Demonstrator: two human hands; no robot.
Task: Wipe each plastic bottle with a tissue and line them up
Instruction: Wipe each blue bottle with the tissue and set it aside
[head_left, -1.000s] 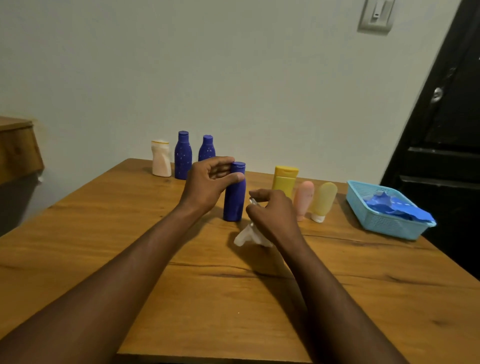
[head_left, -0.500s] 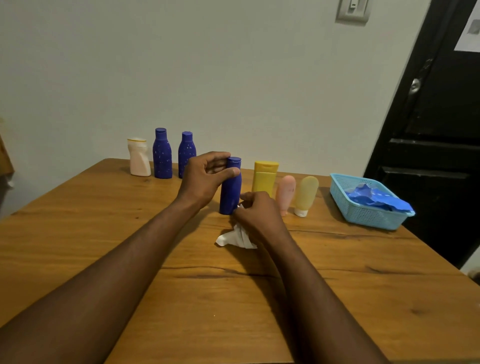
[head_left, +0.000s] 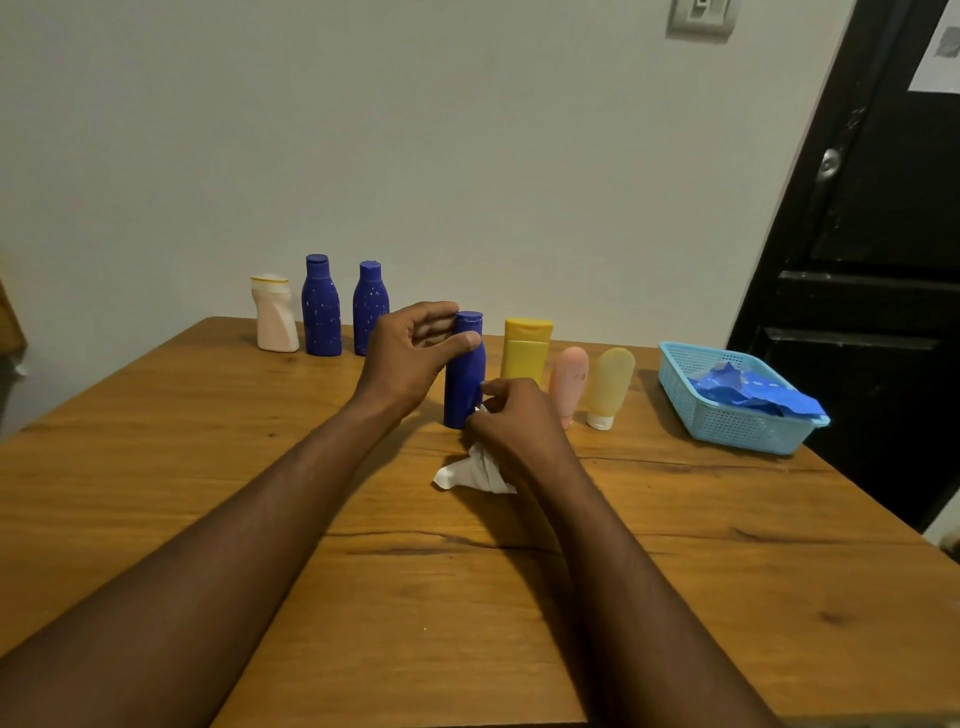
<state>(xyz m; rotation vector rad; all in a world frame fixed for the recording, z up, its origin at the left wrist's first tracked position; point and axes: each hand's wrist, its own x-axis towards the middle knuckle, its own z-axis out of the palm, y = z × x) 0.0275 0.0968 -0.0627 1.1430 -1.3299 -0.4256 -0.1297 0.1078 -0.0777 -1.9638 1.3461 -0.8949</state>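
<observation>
The left hand (head_left: 410, 358) grips the plain blue bottle (head_left: 464, 384) near its cap, thumb across the front and fingers curled behind. The bottle stands upright on the table (head_left: 675, 571), about mid-width and nearer the far edge than the near one. The right hand (head_left: 514, 421) has its fingers bunched on a white tissue (head_left: 472, 473) at the bottle's lower right side; the tissue's loose end trails onto the wood.

Along the far edge, by the wall, stand a cream bottle (head_left: 275, 314) and two speckled blue bottles (head_left: 321, 306), close together. Just right of the held bottle are a yellow bottle (head_left: 525, 348), a pink tube (head_left: 569, 382) and a pale yellow tube (head_left: 610, 384). A light blue basket (head_left: 727, 426) sits near the right edge. Bare wood stretches from the hands to the near edge and out to the left.
</observation>
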